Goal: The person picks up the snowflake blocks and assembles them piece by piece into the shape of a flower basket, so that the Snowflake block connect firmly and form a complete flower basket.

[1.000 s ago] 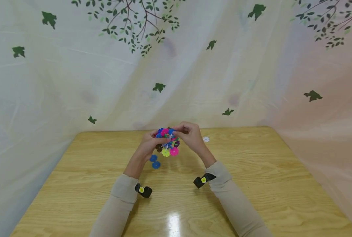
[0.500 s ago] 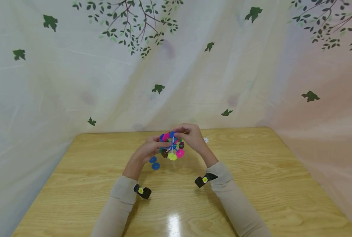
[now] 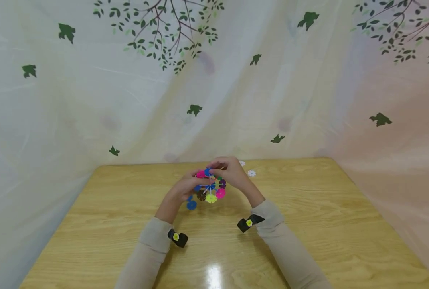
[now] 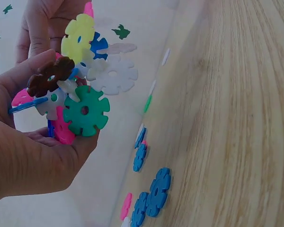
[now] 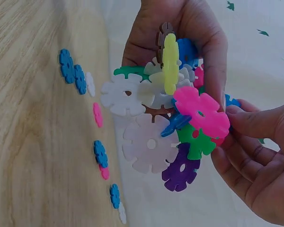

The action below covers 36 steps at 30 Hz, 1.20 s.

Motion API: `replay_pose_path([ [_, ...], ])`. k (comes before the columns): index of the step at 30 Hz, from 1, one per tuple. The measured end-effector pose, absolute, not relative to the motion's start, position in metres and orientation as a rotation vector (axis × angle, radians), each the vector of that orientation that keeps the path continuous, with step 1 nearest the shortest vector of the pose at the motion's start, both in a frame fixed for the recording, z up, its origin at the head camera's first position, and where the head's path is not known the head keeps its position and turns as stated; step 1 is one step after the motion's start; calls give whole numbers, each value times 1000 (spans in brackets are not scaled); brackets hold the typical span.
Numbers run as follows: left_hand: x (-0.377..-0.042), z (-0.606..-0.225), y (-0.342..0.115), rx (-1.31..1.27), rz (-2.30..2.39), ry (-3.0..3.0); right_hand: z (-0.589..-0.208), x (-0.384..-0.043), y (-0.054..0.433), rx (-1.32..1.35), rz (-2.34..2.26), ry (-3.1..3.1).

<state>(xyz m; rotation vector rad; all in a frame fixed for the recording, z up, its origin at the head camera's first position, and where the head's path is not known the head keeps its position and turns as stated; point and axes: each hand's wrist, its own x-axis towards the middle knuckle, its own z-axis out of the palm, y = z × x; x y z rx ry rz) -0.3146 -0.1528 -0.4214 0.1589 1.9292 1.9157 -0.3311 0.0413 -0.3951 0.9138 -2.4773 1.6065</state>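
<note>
A cluster of interlocked snowflake discs [image 5: 201,113] in pink, yellow, white, green, purple, brown and blue is held up above the table. My left hand [image 3: 185,188] grips the cluster from its left side, thumb lying across it. At the top of the cluster, the thumb and fingers of my right hand [image 3: 233,173] pinch a blue snowflake disc [image 3: 208,171]. Whether that disc is slotted into the cluster cannot be seen. A yellow disc [image 3: 211,198] faces the head camera low on the cluster. Part of the cluster lies hidden behind the left fingers.
Loose blue discs [image 4: 158,191] lie on the wooden table [image 3: 308,224] below the left hand. White discs [image 3: 251,173] lie beyond the right hand. The right wrist view also shows loose pink discs [image 5: 98,115] among them. A printed cloth [image 3: 146,120] hangs behind the table.
The cluster has shifted right and slightly down, its discs turned a little. Both hands keep their hold on it. Another white disc has come into sight behind the right hand.
</note>
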Motion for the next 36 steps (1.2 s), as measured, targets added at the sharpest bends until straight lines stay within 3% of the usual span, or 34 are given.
replay_pose_path([
  [9, -320, -424, -155, 134, 1908, 1948, -379, -341, 57, 1011, 1556, -2581],
  [15, -322, -425, -157, 104, 1943, 1926, -376, -359, 89, 919, 1413, -2690],
  [25, -321, -427, -159, 24, 1914, 1976, -402, -390, 140, 810, 1185, -2905],
  [36, -323, -430, -159, 79, 1892, 1927, -428, -402, 157, 619, 970, -3170],
])
